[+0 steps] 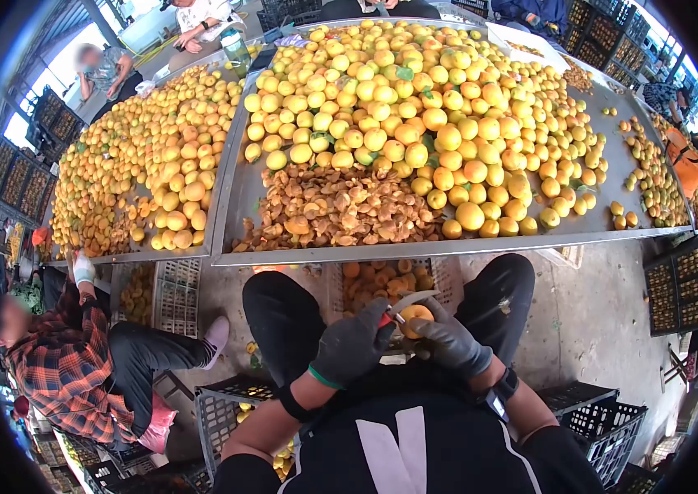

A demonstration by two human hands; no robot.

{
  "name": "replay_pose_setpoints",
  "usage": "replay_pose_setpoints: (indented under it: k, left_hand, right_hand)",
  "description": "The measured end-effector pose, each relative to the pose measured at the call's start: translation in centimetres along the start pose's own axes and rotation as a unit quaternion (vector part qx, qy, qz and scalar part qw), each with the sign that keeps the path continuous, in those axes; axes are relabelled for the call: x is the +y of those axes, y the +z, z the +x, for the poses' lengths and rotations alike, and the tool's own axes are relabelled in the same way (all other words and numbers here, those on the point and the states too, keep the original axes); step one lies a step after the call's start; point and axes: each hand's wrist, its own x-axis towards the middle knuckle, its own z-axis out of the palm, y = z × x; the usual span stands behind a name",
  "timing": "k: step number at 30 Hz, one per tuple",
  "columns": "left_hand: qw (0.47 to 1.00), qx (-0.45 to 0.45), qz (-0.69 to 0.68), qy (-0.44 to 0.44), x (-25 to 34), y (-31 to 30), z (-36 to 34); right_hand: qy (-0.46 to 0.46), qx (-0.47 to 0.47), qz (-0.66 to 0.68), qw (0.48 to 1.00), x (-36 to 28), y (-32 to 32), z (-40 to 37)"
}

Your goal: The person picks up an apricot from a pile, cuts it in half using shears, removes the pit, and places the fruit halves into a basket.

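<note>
My left hand point(350, 342), in a dark grey glove, is closed around the red handle of a small knife point(416, 299) with a curved blade. My right hand point(457, 339), gloved too, grips a yellow-orange apricot point(415, 319) right beside the blade. Both hands are together above my lap, between my knees. Just beyond them, a crate point(441, 276) of apricot pieces sits under the table's edge.
A large pile of apricots point(382, 90) covers the metal table point(349, 253) ahead, with brownish apricot scraps point(340, 210) near its front edge. Black crates point(604, 428) stand by my sides. A person in a plaid shirt point(69, 370) sits at left; others sit across.
</note>
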Motion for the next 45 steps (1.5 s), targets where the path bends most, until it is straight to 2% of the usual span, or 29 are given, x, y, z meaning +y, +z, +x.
replay_pose_setpoints:
  k: [1,2,4,6,8,9,11,12,14,17,19,20,22,23,25,26,27,28,29,31,32,35,37,42,45]
  left_hand:
    - [0.996,0.002,0.087,0.027,0.4,-0.3,0.0]
    - [0.996,0.001,0.087,0.026,0.5,-0.2,-0.4]
    - [0.97,0.035,0.221,0.096,0.6,0.2,-1.3]
    - [0.965,0.018,0.234,0.116,0.2,0.4,-2.0]
    - [0.96,0.002,0.246,0.137,0.1,0.4,-2.3]
    - [0.963,0.004,0.233,0.137,0.1,0.5,-2.5]
    - [0.966,0.005,0.219,0.139,0.1,0.5,-2.5]
    - [0.974,-0.011,0.186,0.128,0.1,0.5,-2.5]
    - [0.981,-0.031,0.152,0.117,0.4,0.4,-2.7]
    - [0.98,-0.054,0.155,0.109,0.7,0.1,-2.8]
    - [0.991,-0.105,0.055,0.057,0.7,0.1,-2.8]
    - [0.991,-0.107,0.054,0.056,0.8,-0.1,-2.7]
    - [0.975,-0.196,-0.087,-0.065,1.3,-0.7,-2.2]
    - [0.974,-0.198,-0.088,-0.066,1.0,-0.3,-2.3]
    - [0.964,-0.147,-0.216,-0.042,0.5,0.4,-2.2]
    - [0.964,-0.148,-0.215,-0.042,0.4,0.3,-2.2]
    - [0.961,-0.187,-0.192,-0.064,0.6,-0.4,-1.7]
    - [0.956,-0.225,-0.168,-0.086,0.8,-0.8,-1.5]
    - [0.955,-0.226,-0.168,-0.088,0.8,-0.7,-1.4]
    - [0.981,-0.161,-0.107,-0.015,0.8,-0.6,-1.4]
    - [0.981,-0.162,-0.107,-0.016,0.9,-0.7,-1.3]
    - [0.991,-0.128,-0.033,0.017,1.2,-0.9,-1.2]
    - [0.99,-0.109,0.062,0.067,1.2,-0.8,-1.4]
    - [0.99,-0.091,0.067,0.081,1.2,-0.3,-1.6]
    - [0.991,-0.082,0.072,0.073,1.1,0.2,-1.5]
  right_hand:
    - [0.002,0.033,-0.075,0.997,-0.2,0.3,-0.2]
    - [0.006,0.067,-0.15,0.986,-0.3,0.5,-0.4]
    - [-0.02,0.082,-0.167,0.982,-0.1,1.0,-0.4]
    - [-0.044,0.097,-0.183,0.977,0.1,1.2,-0.5]
    - [0.027,0.099,-0.178,0.979,0.1,1.0,-0.8]
    - [0.028,0.1,-0.177,0.979,0.5,0.8,-0.8]
    - [-0.014,0.065,-0.342,0.937,1.9,0.0,-0.2]
    - [-0.014,0.067,-0.34,0.938,2.7,-0.1,-0.2]
    - [-0.025,0.035,-0.212,0.976,4.2,-0.1,-0.3]
    - [-0.022,0.034,-0.282,0.959,3.1,0.5,-0.7]
    - [-0.015,0.03,-0.244,0.969,3.0,0.7,-1.1]
    - [-0.011,0.027,-0.207,0.978,3.0,0.7,-1.2]
    - [-0.025,0.037,-0.181,0.982,2.8,0.8,-1.1]
    - [-0.042,0.045,-0.157,0.986,2.7,0.8,-0.9]
    - [-0.05,0.049,-0.163,0.984,2.8,0.5,-0.8]
    - [-0.06,0.052,-0.171,0.982,2.8,0.4,-0.7]
    - [-0.059,0.052,-0.17,0.982,2.3,0.4,-0.9]
    - [-0.062,0.053,-0.228,0.97,1.6,0.5,-1.4]
    - [-0.064,0.053,-0.285,0.955,1.2,0.6,-1.6]
    - [-0.061,0.056,-0.251,0.964,1.7,0.4,-1.6]
    - [-0.058,0.059,-0.218,0.972,1.8,0.4,-1.6]
    - [-0.095,0.019,-0.255,0.962,1.4,0.1,-1.5]
    - [-0.119,0.025,-0.249,0.961,1.6,0.2,-1.5]
    - [-0.18,0.056,-0.272,0.944,2.8,0.6,-1.9]
    - [-0.219,0.108,-0.309,0.919,3.1,1.4,-1.8]
